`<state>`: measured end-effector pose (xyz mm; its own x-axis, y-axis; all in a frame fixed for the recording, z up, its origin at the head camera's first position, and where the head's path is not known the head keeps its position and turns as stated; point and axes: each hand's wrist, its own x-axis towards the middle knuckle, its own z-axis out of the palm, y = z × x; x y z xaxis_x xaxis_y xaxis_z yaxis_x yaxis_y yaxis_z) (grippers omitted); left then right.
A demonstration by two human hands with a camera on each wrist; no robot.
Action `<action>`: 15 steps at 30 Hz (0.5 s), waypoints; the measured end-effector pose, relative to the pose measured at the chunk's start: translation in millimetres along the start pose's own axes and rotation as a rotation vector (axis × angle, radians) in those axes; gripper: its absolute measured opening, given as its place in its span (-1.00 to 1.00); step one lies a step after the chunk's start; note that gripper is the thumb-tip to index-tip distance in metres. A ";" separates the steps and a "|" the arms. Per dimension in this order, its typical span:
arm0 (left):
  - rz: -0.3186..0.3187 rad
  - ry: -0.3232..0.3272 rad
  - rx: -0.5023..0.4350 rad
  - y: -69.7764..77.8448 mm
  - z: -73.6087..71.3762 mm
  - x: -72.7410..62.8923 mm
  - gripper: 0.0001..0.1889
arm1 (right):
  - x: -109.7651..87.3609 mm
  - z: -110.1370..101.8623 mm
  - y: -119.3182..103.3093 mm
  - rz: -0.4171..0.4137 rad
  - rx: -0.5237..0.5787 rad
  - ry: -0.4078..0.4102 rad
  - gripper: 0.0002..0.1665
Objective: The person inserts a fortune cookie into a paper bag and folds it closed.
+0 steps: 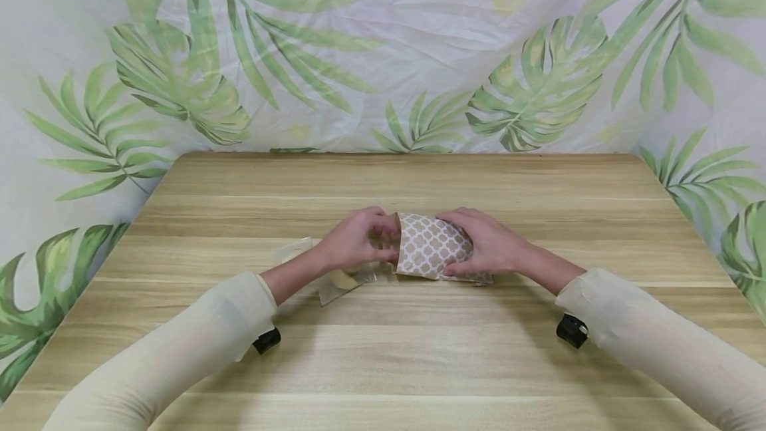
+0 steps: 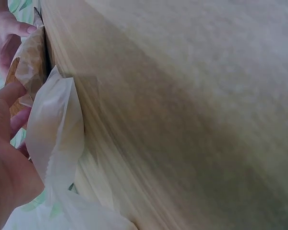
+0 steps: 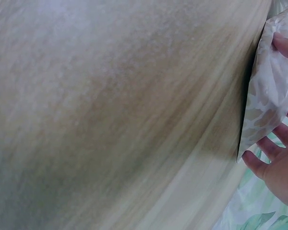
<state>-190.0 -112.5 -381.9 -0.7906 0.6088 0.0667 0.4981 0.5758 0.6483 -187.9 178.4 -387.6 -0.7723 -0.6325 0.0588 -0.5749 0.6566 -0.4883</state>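
A paper bag (image 1: 427, 245) with a tan and white lattice print lies on the wooden table, its mouth facing left. My right hand (image 1: 487, 241) grips its right part, thumb on the near side and fingers on the far side. At the mouth, the bent fingers and thumb of my left hand (image 1: 356, 238) hold the rim. The left wrist view shows a brown surface (image 2: 32, 67) at the bag's mouth; whether it is the lining or contents is unclear. Partly under my left forearm lies a clear packet (image 1: 329, 294) with something cream-coloured inside.
The wooden table (image 1: 407, 358) reaches back to a white cloth (image 1: 419, 25) printed with green leaves. Black wrist cameras (image 1: 572, 331) hang below both cream sleeves (image 1: 203, 324).
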 end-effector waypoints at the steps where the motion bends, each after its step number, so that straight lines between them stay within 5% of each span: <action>1: 0.003 0.006 0.001 0.3 0.1 0.0 -0.67 | -0.1 0.0 -0.3 0.003 0.002 -0.001 0.19; 7: 0.032 0.073 -0.007 -0.4 1.1 2.4 -0.92 | -0.2 -0.2 -1.4 0.002 0.001 -0.002 0.19; 15: 0.028 0.059 -0.022 -3.0 1.0 3.8 -0.92 | -0.4 -0.6 -2.3 -0.002 0.000 -0.001 0.17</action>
<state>-194.2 -111.4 -384.3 -0.7965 0.5909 0.1286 0.5126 0.5469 0.6619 -186.4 177.4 -385.9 -0.7710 -0.6341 0.0593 -0.5766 0.6554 -0.4879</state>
